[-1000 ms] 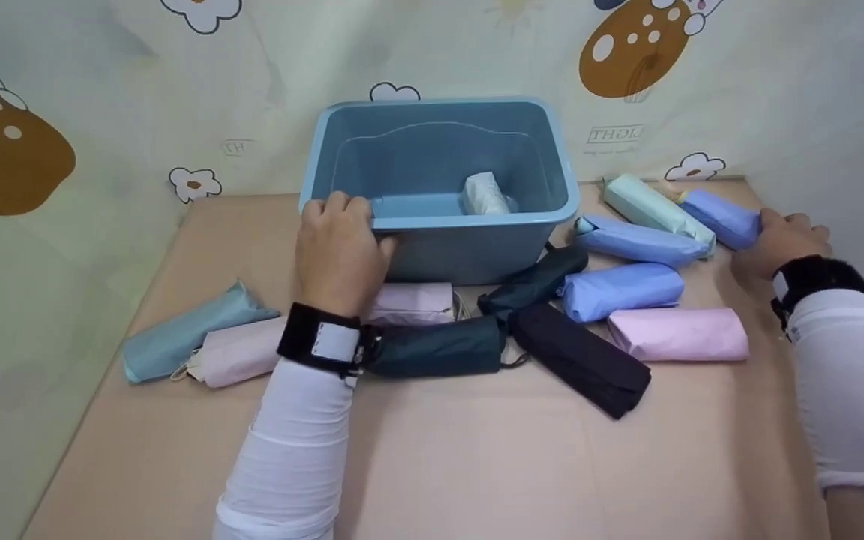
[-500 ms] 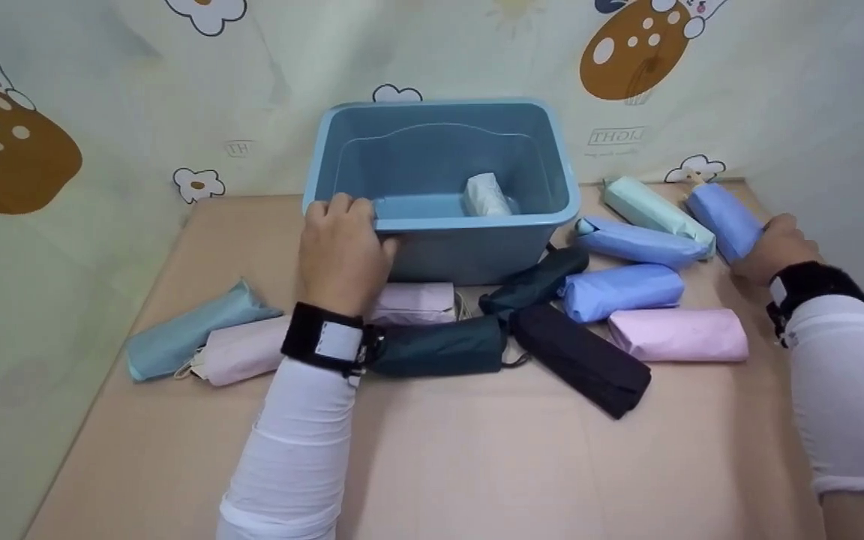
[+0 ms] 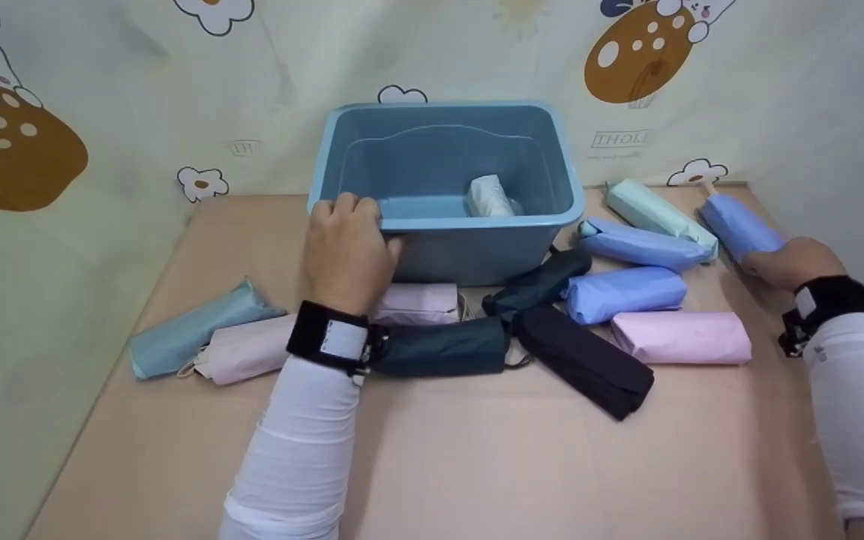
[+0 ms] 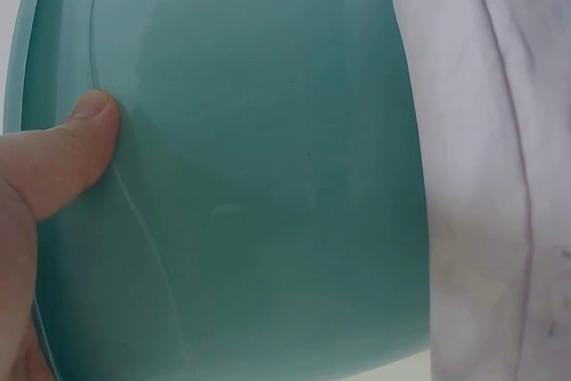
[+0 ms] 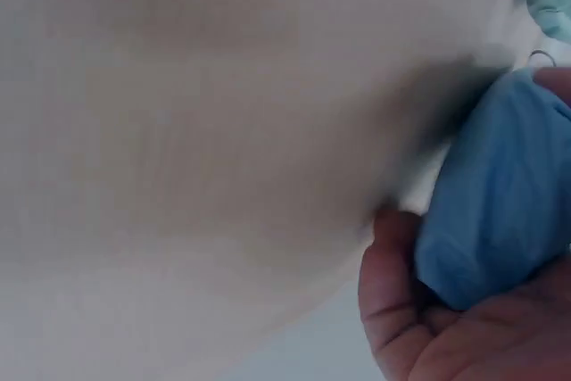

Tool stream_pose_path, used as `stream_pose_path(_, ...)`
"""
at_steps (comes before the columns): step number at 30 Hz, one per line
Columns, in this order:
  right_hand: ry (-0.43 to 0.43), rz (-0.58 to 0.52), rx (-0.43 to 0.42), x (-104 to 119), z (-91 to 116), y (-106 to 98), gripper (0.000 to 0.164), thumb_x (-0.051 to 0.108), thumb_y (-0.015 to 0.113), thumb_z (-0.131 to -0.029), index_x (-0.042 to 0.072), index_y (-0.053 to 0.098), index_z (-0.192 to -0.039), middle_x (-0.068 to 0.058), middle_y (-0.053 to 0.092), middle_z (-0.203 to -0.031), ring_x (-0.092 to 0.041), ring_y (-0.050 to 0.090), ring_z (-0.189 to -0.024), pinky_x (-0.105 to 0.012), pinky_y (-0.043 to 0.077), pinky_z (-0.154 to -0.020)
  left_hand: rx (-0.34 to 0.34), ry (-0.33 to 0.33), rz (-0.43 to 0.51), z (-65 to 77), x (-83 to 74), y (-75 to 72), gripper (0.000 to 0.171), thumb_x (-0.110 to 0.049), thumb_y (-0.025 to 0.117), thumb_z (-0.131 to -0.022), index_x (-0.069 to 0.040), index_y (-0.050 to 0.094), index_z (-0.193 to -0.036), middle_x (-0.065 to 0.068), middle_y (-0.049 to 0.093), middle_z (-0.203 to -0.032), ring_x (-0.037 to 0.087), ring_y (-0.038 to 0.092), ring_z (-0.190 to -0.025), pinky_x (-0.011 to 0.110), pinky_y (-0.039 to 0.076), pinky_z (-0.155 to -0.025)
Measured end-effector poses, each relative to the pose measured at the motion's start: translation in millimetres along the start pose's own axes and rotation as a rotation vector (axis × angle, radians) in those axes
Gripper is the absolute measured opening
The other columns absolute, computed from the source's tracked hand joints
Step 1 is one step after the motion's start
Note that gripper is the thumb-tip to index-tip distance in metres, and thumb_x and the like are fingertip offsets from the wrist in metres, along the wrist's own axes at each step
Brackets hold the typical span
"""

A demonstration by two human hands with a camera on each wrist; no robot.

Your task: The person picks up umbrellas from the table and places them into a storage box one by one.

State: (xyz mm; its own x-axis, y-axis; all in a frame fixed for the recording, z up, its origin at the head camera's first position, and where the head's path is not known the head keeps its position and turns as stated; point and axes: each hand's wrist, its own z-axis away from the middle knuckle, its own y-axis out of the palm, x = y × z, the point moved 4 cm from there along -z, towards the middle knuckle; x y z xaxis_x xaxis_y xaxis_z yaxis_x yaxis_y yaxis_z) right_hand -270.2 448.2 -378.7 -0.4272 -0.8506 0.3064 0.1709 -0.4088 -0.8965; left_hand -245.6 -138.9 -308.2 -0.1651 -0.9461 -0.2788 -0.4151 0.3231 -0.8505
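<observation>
My hands are well apart: the left hand (image 3: 349, 255) is hooked over the near rim of the blue bin (image 3: 477, 223), thumb pressed to its outside, while the right hand (image 3: 803, 264) grips the near end of a folded periwinkle umbrella (image 3: 738, 225) at the right of the table (image 3: 492, 450) — whether it touches the tabletop I can't tell. Just left of it lies a mint umbrella (image 3: 657, 215), with a pink umbrella (image 3: 683, 337) nearer me. One white bundle (image 3: 490, 196) sits inside the bin, towards the right — and a dark green umbrella (image 3: 443, 347) lies in front, partly behind my left wristband (image 3: 327, 337)
</observation>
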Motion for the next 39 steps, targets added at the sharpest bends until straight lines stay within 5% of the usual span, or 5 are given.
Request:
stream_pose_path(7,0.049,-0.299,-0.271,29.9,29.9,-25.3,0.078,0.05,0.044,-0.097,-0.017,0.05,-0.136,-0.025,0.063,-0.109,-0.022,0.057,-0.075,-0.035,0.048,-0.058,0.006,-0.004,-0.002,-2.2,0.3,0.2,0.043,-0.04,0.083,-0.089,-0.003,0.073,-0.107,0.016,0.071,-0.112,0.038,0.058,-0.105,0.048,0.046,-0.096)
stream_pose_path(14,-0.174,-0.419,-0.345,113.9,76.6,-48.7,0.079,0.058,0.054,-0.098,-0.01,0.051,-0.139,0.0,0.066,-0.097,-0.01,0.057,-0.071,-0.032,0.047,-0.054,-0.001,-0.016,0.003,-1.1,4.4,-1.3,0.043,-0.039,0.082,-0.09,-0.002,0.073,-0.11,0.017,0.071,-0.112,0.038,0.057,-0.104,0.048,0.047,-0.095)
stream_pose_path(20,-0.347,-0.388,-0.339,188.3,110.6,-43.4,0.068,0.057,0.057,-0.097,-0.003,0.056,-0.13,-0.011,0.067,-0.11,-0.016,0.058,-0.079,-0.029,0.046,-0.057,-0.019,-0.012,0.006,-1.0,5.1,-0.4,0.042,-0.037,0.083,-0.089,-0.001,0.072,-0.108,0.018,0.07,-0.109,0.039,0.057,-0.102,0.049,0.047,-0.092)
stream_pose_path(28,-0.533,-0.351,-0.316,263.6,132.7,-21.5,0.061,0.053,0.057,-0.098,0.0,0.057,-0.129,-0.014,0.063,-0.106,-0.02,0.057,-0.075,-0.026,0.045,-0.054,-0.031,-0.006,0.007,-0.7,3.1,-0.2,0.041,-0.038,0.084,-0.089,-0.002,0.072,-0.106,0.017,0.07,-0.105,0.037,0.056,-0.098,0.048,0.047,-0.089)
stream_pose_path(39,-0.556,-0.118,-0.264,316.2,124.0,18.3,0.058,0.05,0.056,-0.1,-0.003,0.058,-0.126,-0.02,0.065,-0.109,-0.034,0.062,-0.095,-0.044,0.049,-0.076,-0.026,0.008,-0.002,-1.9,-0.5,-0.1,0.041,-0.039,0.083,-0.089,-0.002,0.072,-0.104,0.016,0.069,-0.103,0.036,0.055,-0.093,0.047,0.046,-0.086)
